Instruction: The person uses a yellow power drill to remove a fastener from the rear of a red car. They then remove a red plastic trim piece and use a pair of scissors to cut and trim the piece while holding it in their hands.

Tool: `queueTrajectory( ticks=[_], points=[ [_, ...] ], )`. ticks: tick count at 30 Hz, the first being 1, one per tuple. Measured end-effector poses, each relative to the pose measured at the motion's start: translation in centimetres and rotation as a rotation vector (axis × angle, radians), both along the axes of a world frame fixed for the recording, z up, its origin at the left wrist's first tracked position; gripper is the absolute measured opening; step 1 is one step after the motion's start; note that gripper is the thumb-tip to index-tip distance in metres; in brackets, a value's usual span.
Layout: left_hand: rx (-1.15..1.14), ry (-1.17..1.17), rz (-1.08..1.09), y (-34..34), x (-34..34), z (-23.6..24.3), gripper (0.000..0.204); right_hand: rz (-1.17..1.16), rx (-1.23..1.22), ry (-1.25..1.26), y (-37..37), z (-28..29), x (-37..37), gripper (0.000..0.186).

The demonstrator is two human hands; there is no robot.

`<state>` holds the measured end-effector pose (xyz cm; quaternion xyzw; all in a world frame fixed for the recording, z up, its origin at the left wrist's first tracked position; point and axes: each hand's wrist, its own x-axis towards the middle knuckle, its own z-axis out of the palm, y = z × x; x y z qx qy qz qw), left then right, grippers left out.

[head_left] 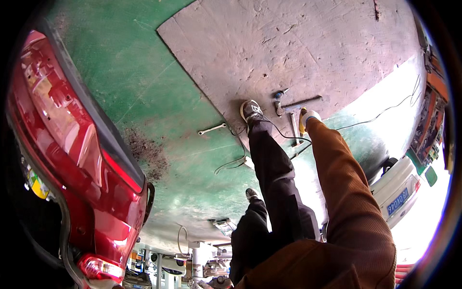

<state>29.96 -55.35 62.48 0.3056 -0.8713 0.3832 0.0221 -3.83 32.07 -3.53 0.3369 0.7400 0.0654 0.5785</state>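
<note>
My right arm, in a brown ribbed sleeve, reaches down to the floor at the edge of a worn greyish mat. My right hand, in a yellow and white work glove, is small and partly hidden by its cuff, so its fingers are unclear. Beside it lies a hammer with a pale handle; whether they touch cannot be made out. Just beyond rests a dark long-handled hammer, next to a small blue and black tool. A black cable runs past the hand. My left hand is out of view.
A red car body stands at left. On the green floor lie an open-ended wrench and a dark debris patch. The mat spreads ahead of my shoe. A white car is at right.
</note>
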Motion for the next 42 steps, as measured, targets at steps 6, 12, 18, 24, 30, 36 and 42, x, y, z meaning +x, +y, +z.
queueTrajectory(
  ticks=[6, 12, 18, 24, 30, 36, 42],
  points=[
    [0.115, 0.648, 0.483, 3.2, -4.7, -1.9, 0.057, 0.187, 0.1, -0.129, -2.3, -2.4, -0.6, 0.057],
    [0.013, 0.617, 0.408, 1.2, -2.2, -1.8, 0.056, 0.2, -0.055, 0.301, -8.2, -7.7, -4.1, 0.058],
    [0.325, 0.971, 0.385, -1.5, -3.9, -2.9, 0.052, -0.327, 0.108, 0.34, -4.4, -21.7, 1.2, 0.049],
    [0.202, 0.699, 0.498, -0.1, -5.2, -4.8, 0.044, -0.012, -0.533, 0.72, 1.3, -27.6, -2.3, 0.047],
    [-0.018, 0.558, 0.55, 5.9, -8.2, -4.1, 0.046, -0.557, -0.435, 0.646, -5.0, -31.9, -4.1, 0.02],
    [-0.23, 0.104, 0.548, 6.3, -7.9, -0.4, 0.042, -0.646, -0.559, 0.602, -10.7, -33.7, -1.2, 0.02],
    [-0.118, 0.276, 0.447, 5.3, -5.1, -4.4, 0.039, -0.018, -0.303, 0.619, -6.8, -37.4, -10.3, 0.053]
  ],
)
